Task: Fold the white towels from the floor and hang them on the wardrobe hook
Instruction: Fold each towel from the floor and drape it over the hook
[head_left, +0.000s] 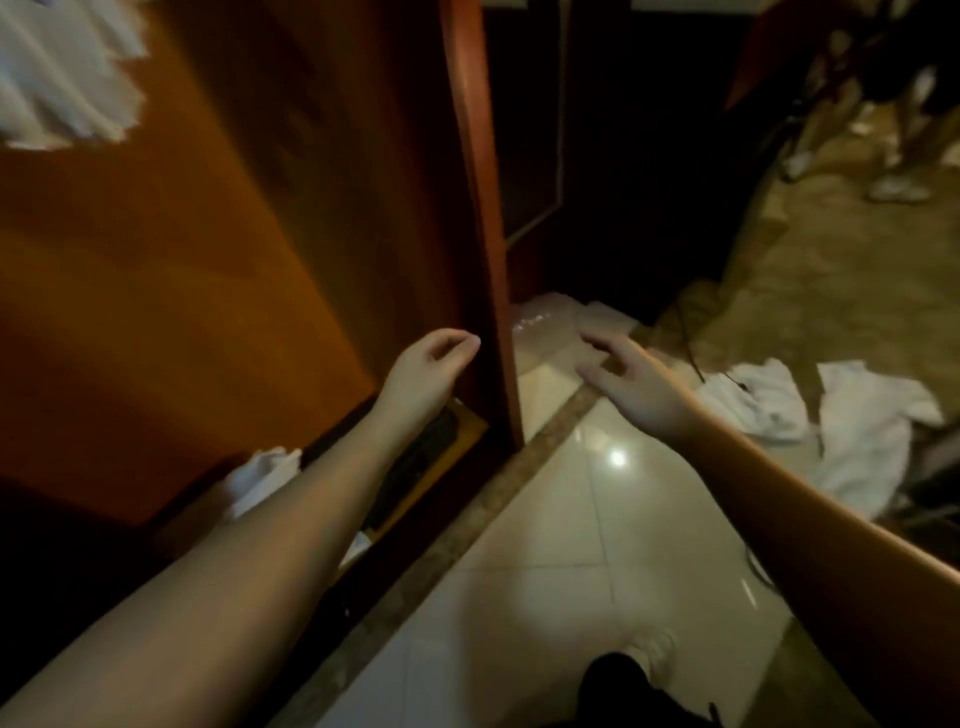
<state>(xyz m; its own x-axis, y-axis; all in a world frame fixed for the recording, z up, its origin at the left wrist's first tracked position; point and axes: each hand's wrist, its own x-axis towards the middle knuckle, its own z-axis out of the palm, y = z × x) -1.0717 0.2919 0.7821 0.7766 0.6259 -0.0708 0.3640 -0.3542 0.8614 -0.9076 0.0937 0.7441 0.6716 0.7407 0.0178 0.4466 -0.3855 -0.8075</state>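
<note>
Two white towels (810, 415) lie crumpled on the floor (597, 519) off to my right. They are not folded yet, so I think they are waiting for me to pick them up. Another white cloth (62, 67) shows at the top left, high against the wardrobe door (234, 234). It is blurry, so I cannot tell if it is hanging on the hook. A bit of white cloth (260, 478) also sits low down by the wardrobe, just behind my left arm.

My right hand (634, 384) is out in front with the fingers spread and loose. It holds nothing. It is near the towels but not touching them.

My left hand (431, 369) is beside the edge of the wardrobe door. Its fingers bend a little and hold nothing. I cannot tell if it touches the wood.

My shoe (654, 660) stands on the shiny tiles below.
</note>
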